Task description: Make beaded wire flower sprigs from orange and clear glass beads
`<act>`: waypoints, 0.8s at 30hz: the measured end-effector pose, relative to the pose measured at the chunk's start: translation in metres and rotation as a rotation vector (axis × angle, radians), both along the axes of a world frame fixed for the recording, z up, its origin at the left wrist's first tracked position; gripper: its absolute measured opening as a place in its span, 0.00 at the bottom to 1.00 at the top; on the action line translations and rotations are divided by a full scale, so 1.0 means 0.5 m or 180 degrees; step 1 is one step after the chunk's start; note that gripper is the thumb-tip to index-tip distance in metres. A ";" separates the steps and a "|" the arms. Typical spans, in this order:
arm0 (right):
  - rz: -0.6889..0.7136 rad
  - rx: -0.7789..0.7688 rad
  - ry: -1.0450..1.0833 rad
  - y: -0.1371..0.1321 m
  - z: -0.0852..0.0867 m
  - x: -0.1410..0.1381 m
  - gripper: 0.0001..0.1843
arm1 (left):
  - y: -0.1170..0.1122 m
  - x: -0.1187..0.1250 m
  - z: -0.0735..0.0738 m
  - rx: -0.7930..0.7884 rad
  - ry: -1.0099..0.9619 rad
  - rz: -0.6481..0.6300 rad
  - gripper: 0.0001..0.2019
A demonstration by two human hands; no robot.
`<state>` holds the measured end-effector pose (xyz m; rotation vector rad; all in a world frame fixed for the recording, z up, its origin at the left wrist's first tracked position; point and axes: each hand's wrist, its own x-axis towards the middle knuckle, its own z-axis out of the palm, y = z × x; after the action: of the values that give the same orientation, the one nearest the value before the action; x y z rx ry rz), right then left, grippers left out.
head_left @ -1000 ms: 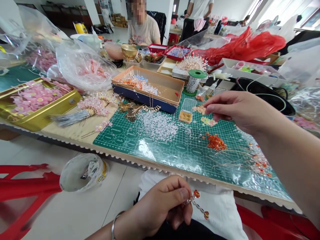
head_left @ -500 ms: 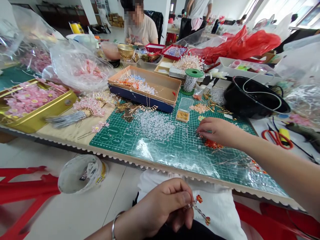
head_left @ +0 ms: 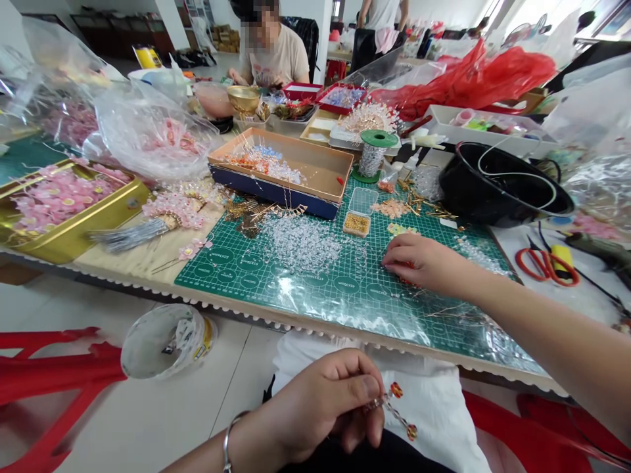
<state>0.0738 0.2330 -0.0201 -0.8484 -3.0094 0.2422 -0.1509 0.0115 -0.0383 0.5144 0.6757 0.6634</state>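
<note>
Low over my lap, my left hand (head_left: 340, 401) pinches a beaded wire sprig between thumb and forefinger. Two orange-red flower-like bead ends (head_left: 411, 431) stick out from it on twisted, clear-beaded stems. My right hand (head_left: 419, 263) rests on the green cutting mat (head_left: 340, 302), its fingers pressed together at a small pile of orange-red beads (head_left: 408, 278) that they mostly cover. What sits in those fingertips is too small to tell. To their left spreads a heap of clear beads (head_left: 300, 243). Beyond lies a small open case of gold beads (head_left: 357, 224).
A cardboard box (head_left: 280, 177) with beaded pieces stands behind the clear beads. Red-handled scissors (head_left: 547, 266) and a black bowl (head_left: 503, 187) are at right, a gold tin (head_left: 73, 223) of pink flowers at left. A bucket (head_left: 162, 341) stands on the floor. Another person (head_left: 276, 59) sits opposite.
My right hand has shifted slightly left and its fingertips have come down into the orange-red beads. My left hand keeps its hold on the beaded sprig, nearly still.
</note>
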 end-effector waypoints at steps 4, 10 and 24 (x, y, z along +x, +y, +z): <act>0.0035 0.0143 -0.0031 0.001 0.002 -0.007 0.13 | -0.002 0.004 0.007 0.0011 0.0026 -0.0005 0.16; -0.0142 0.0504 0.0080 0.004 0.063 -0.022 0.08 | -0.011 0.010 0.013 0.0072 0.0082 -0.0001 0.15; -0.1724 0.0408 0.0497 -0.098 0.241 -0.016 0.11 | -0.032 0.019 0.073 0.0793 0.0800 0.0001 0.19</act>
<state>0.0657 0.1841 0.1005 -1.4937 -2.4985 0.0981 -0.1413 -0.0044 -0.0018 0.8380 0.8337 0.6937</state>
